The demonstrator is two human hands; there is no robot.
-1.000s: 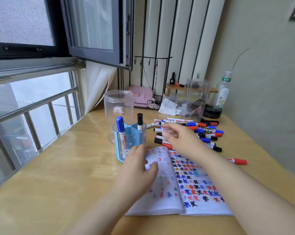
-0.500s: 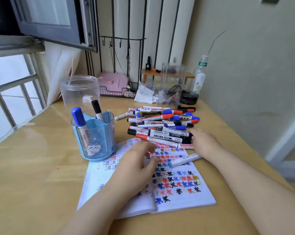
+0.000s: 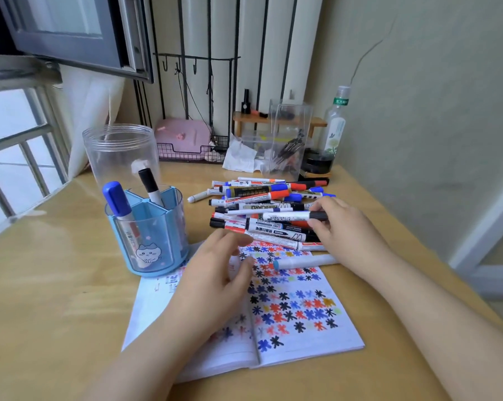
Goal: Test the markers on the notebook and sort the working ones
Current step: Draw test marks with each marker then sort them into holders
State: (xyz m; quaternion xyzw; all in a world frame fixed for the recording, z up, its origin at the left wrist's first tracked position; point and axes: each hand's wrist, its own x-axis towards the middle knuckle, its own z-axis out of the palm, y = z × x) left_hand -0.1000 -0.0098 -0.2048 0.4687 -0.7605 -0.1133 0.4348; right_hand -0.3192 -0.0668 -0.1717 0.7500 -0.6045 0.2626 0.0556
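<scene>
An open notebook point(image 3: 302, 328) covered in red, blue and black star marks lies on the wooden table. Behind it sits a pile of markers point(image 3: 261, 204). My right hand point(image 3: 340, 227) pinches the black cap end of a white marker point(image 3: 287, 217) lying on top of the pile. My left hand point(image 3: 215, 273) rests on the notebook's left page with fingers loosely curled, holding nothing. A white marker with a blue cap point(image 3: 302, 262) lies across the notebook's top edge. A blue pen holder point(image 3: 149, 241) at the left holds a blue-capped and a black-capped marker.
A clear plastic jar point(image 3: 120, 154) stands behind the pen holder. At the back are a pink case in a wire tray point(image 3: 183, 140), a clear box point(image 3: 287, 140), crumpled paper, a small wooden shelf and a bottle point(image 3: 335, 125). A window frame is at the left, a wall at the right.
The view has swung right and down. My right hand let a blue-capped marker lie on the notebook and moved up to grip a black-capped one on the pile. My left hand stayed on the notebook.
</scene>
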